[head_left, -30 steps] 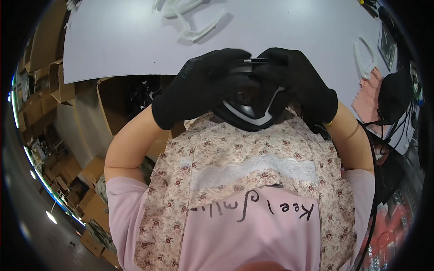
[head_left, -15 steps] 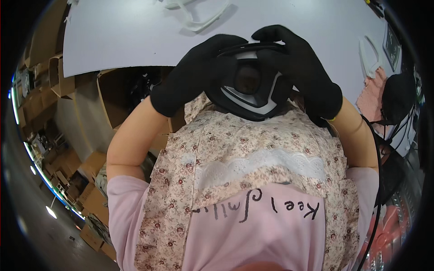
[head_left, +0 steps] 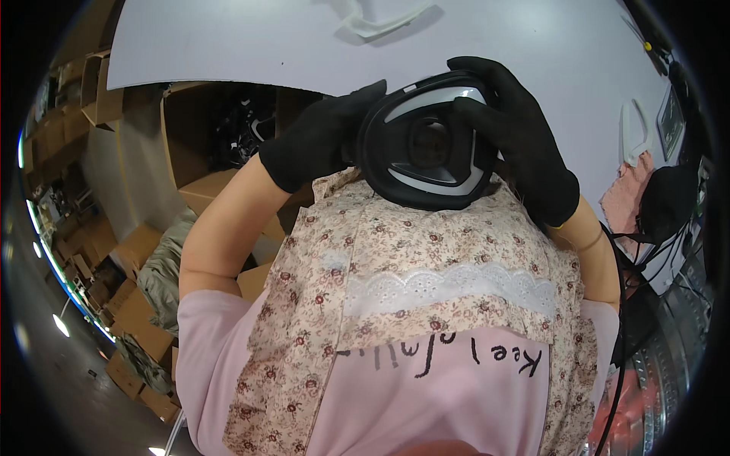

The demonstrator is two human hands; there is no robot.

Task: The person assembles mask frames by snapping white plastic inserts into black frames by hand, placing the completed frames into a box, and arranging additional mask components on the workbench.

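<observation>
Close in front of my apron is a black rounded casing (head_left: pixel 380 169) with silver-grey trim and a dark round part in its middle. Its trimmed face is turned up toward me. My left hand (head_left: pixel 323 137), in a black glove, grips the casing's left side, its fingertips partly hidden behind the rim. On the other side my right hand (head_left: pixel 521 137), also gloved in black, has its thumb across the trimmed face and its fingers around the far right rim. The casing is held at the near edge of the white table (head_left: pixel 228 45).
A white curved frame (head_left: pixel 395 26) lies at the table's far side. To the right are another white frame (head_left: pixel 633 137), a pink cloth (head_left: pixel 630 190), a black rounded thing (head_left: pixel 669 201) and dark cables. Below the table's left edge stands a cardboard box (head_left: pixel 186 137) with black parts inside.
The casing has tipped so its trimmed face shows more fully. My left hand has shifted down its left side; my right thumb now lies plainly on the face. The whole view has shifted slightly.
</observation>
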